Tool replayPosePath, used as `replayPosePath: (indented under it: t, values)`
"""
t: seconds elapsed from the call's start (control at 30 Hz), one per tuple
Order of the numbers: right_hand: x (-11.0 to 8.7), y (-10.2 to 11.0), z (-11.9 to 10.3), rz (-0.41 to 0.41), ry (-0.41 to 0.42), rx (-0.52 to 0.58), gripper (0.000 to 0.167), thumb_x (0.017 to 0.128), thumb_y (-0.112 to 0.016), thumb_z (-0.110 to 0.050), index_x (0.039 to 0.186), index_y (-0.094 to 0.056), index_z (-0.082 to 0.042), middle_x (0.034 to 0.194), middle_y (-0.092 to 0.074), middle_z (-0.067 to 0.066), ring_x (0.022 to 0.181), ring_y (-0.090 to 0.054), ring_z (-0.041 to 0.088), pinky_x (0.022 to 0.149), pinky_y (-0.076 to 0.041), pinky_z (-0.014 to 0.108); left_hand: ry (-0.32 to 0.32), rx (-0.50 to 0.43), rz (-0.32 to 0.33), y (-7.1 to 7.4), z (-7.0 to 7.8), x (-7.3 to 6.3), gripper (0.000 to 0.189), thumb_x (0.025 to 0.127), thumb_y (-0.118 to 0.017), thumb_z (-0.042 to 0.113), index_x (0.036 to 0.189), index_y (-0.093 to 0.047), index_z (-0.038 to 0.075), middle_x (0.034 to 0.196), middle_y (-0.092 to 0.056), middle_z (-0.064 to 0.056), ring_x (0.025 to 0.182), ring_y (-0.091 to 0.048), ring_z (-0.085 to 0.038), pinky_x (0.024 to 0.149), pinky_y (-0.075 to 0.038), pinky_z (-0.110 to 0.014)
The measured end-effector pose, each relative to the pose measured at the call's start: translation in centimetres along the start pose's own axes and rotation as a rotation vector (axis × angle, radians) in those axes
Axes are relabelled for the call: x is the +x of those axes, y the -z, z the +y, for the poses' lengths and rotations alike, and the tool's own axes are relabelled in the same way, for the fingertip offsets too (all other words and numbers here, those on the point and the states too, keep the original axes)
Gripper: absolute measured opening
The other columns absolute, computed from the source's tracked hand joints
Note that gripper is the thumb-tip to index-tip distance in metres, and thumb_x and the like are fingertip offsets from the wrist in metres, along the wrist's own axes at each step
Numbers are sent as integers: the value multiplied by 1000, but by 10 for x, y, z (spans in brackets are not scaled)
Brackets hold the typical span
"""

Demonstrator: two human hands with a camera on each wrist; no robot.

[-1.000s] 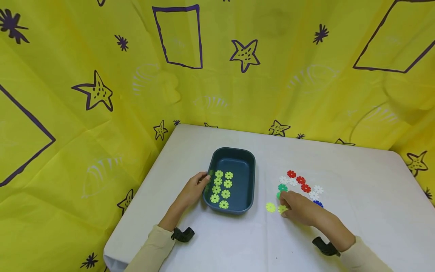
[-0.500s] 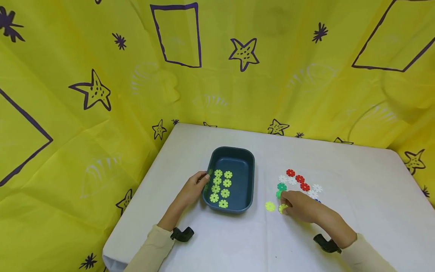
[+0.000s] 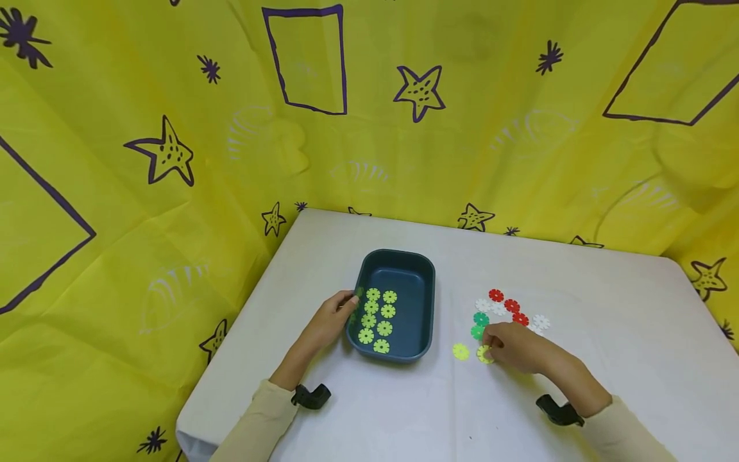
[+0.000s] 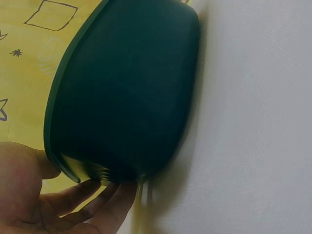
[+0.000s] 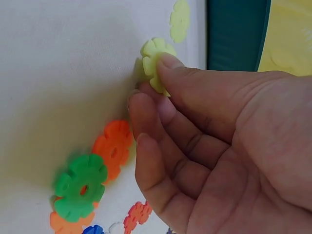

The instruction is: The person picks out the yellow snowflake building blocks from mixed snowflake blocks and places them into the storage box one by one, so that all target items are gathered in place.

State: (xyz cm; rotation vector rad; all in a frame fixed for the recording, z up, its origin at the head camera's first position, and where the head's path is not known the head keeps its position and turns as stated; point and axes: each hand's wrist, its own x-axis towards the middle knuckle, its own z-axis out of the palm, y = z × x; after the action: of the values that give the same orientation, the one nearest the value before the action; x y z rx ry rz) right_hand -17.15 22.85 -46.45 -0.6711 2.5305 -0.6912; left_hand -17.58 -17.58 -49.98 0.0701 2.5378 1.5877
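Observation:
My left hand [image 3: 331, 317] grips the left wall of a dark blue-green tray [image 3: 411, 301], thumb at the rim and fingers against the outside in the left wrist view. Inside the tray, several yellow-green flower-shaped discs [image 3: 389, 311] lie in two columns. To the right of the tray, my right hand [image 3: 516, 346] pinches a yellow flower disc [image 5: 155, 58] between thumb and finger, low over the table. Another yellow disc [image 3: 460, 351] lies between that hand and the tray. Just beyond its fingertips are two green discs [image 3: 480, 319].
Red discs [image 3: 512, 305] and white discs [image 3: 541, 321] lie behind my right hand. The right wrist view also shows orange discs [image 5: 114, 146] and a blue disc [image 5: 92, 229]. A yellow patterned curtain [image 3: 369, 147] borders the white table [image 3: 404, 410] at its back and left.
My right hand has shifted slightly right with the yellow disc, away from the other yellow one. It now covers the blue disc in the head view. The left hand and tray stay put.

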Motion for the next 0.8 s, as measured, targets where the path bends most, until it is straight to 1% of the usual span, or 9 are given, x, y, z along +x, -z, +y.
replayPosePath:
  t: [0.2, 0.3, 0.37, 0.43, 0.5, 0.6, 0.67, 0.8]
  values:
    - [2, 8, -3, -13, -1, 22, 8, 96, -72, -6, 94, -66, -12, 77, -55, -5, 68, -47, 10, 62, -40, 24, -5, -8, -2, 0, 1, 0, 50, 114, -49, 34, 150, -53, 1, 148, -59, -20, 141, -53, -37, 115, -45, -55]
    - [5, 20, -6, -10, 29, 10, 10, 97, -71, -6, 92, -65, -11, 76, -54, -4, 65, -47, 9, 61, -41, 23, -5, -12, -3, 0, 1, 0, 50, 114, -49, 34, 151, -53, 1, 149, -58, -20, 142, -52, -37, 116, -44, -56]
    - [10, 31, -12, -5, 39, -22, 9, 97, -72, -6, 92, -65, -11, 79, -59, -4, 67, -49, 10, 64, -44, 25, -5, -11, -3, 0, 0, 0, 50, 114, -49, 34, 151, -53, 1, 150, -57, -20, 142, -52, -38, 116, -44, -56]
    - [16, 44, -20, 1, 58, -63, 7, 97, -72, -6, 94, -66, -9, 84, -64, -3, 71, -52, 11, 67, -47, 26, -5, -8, -2, 1, -1, 1, 50, 114, -49, 35, 151, -53, 2, 150, -57, -20, 142, -52, -38, 116, -45, -56]
    - [24, 57, -29, 8, 60, -101, 5, 98, -73, -8, 96, -68, -8, 87, -67, -1, 75, -54, 13, 69, -50, 29, -6, -3, -1, 1, -2, 1, 49, 114, -49, 35, 150, -53, 2, 150, -58, -20, 141, -52, -38, 115, -45, -56]
    - [37, 76, -44, 6, 63, -117, 3, 99, -72, -9, 98, -70, -6, 90, -70, 1, 76, -56, 15, 69, -50, 32, -6, -3, 2, 2, -2, 2, 49, 113, -49, 35, 149, -54, 2, 149, -59, -20, 140, -53, -37, 115, -45, -55]
    - [47, 86, -53, -3, 53, -113, 4, 100, -72, -11, 99, -71, -7, 90, -70, 3, 75, -56, 17, 67, -49, 32, -5, -7, 2, 2, -3, 2, 48, 113, -49, 35, 149, -55, 2, 148, -59, -20, 140, -53, -37, 115, -45, -55]
    - [67, 99, -70, -20, 53, -113, 7, 101, -71, -13, 102, -72, -6, 94, -72, 6, 79, -60, 20, 68, -52, 32, -4, -13, -6, 1, -3, 2, 49, 113, -49, 35, 149, -55, 3, 148, -59, -19, 141, -53, -37, 115, -45, -55]
